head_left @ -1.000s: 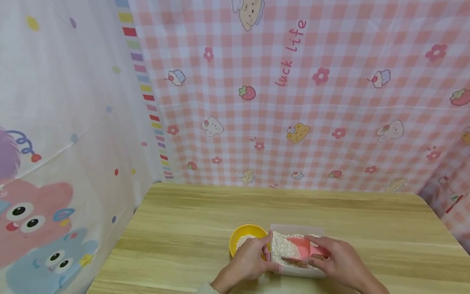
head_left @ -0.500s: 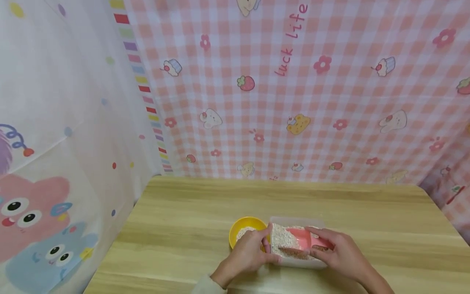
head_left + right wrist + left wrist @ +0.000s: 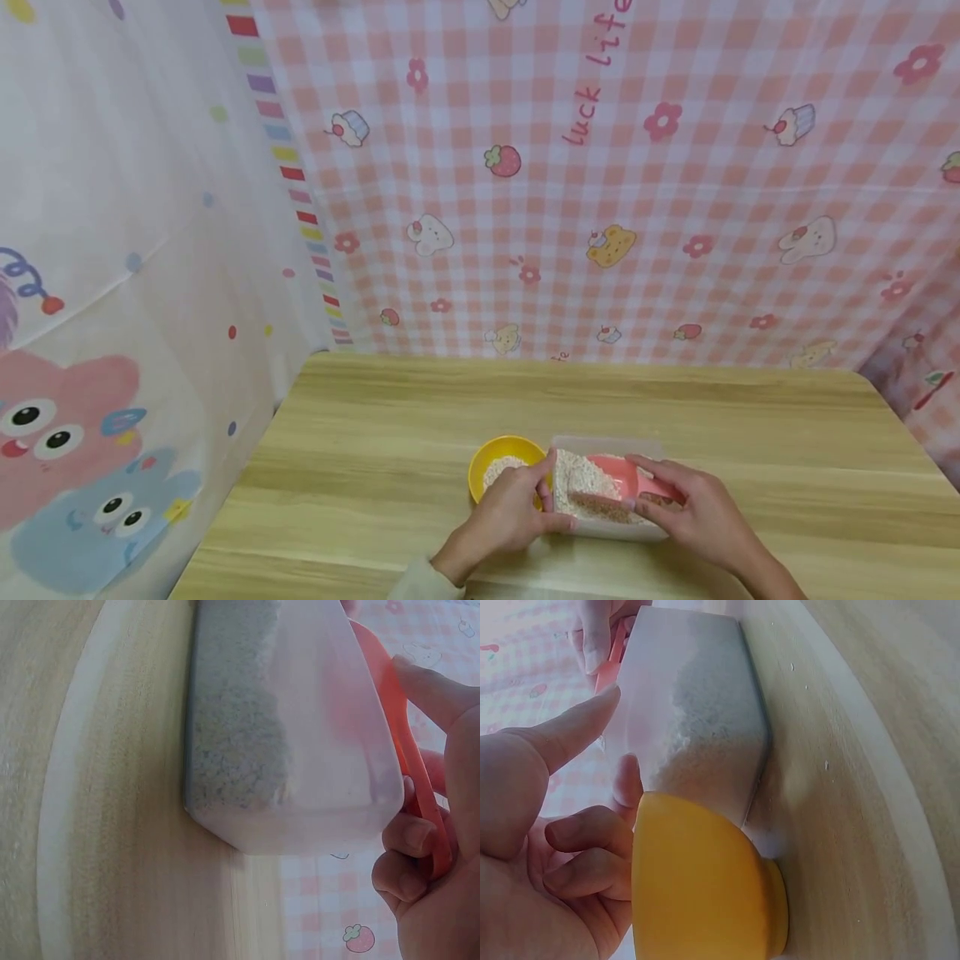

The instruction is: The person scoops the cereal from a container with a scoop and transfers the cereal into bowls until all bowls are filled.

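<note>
A translucent rectangular container (image 3: 611, 530) of pale, oat-like flakes (image 3: 572, 468) stands on the table. My left hand (image 3: 510, 510) grips its left end, thumb toward the front corner and index finger toward the back corner. In the left wrist view the other fingers curl near the yellow bowl (image 3: 697, 885). My right hand (image 3: 697, 510) holds a pinkish-red scoop (image 3: 617, 472) by its handle, seen also as the red scoop (image 3: 390, 694) in the right wrist view. The scoop's front lies among the flakes, with some heaped on it. Part of the container's rim is hidden by my hands.
Left of the container, behind my left hand, stands the yellow bowl (image 3: 480, 458) with some flakes inside. Wood-patterned table (image 3: 375, 433) surface spreads around them. A pink checked cloth (image 3: 465, 200) hangs behind the table, and a white patterned cloth (image 3: 165, 275) at the left.
The scoop has shifted slightly in the flakes, and more flakes now lie over its front. My left hand keeps its grip on the container. The head view has tilted down a little.
</note>
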{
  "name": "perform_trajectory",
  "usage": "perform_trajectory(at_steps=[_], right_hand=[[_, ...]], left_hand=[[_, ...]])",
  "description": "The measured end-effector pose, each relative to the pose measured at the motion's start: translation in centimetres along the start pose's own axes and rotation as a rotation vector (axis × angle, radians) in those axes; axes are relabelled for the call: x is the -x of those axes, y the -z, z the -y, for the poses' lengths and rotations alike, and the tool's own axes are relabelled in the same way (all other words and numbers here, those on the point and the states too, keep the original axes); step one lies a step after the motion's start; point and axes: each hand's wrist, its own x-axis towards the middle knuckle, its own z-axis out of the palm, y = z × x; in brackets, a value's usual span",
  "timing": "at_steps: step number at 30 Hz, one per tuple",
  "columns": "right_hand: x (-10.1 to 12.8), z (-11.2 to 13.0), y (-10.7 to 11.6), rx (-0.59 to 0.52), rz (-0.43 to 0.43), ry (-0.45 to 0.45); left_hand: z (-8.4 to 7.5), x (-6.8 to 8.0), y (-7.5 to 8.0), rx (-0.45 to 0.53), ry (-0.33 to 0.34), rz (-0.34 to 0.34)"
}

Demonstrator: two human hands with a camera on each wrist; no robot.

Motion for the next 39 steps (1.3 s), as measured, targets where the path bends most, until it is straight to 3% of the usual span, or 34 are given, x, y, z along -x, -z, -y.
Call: perform_trajectory(at_steps=[9,19,28,33,39], right_hand=[[-0.2,0.1,0.0,-0.017,0.017,-0.016],[-0.6,0.2,0.3,0.005,0.053,-0.037],[-0.6,0.4,0.2,0.024,0.053,-0.04],[-0.5,0.4,0.2,0.033,0.055,-0.04],[-0.4,0.5,0.3,0.05,0.053,-0.042]], left_hand=[[0.1,0.2,0.8,0.061,0.006,-0.022],[0.9,0.8,2.5,0.146,-0.01,-0.152],[3.2,2.0,4.4,0.16,-0.002,-0.275],[4.7,2.7,5.2,0.178,0.063,-0.275],[6.4,3.0,5.3,0.207,0.131,-0.191]])
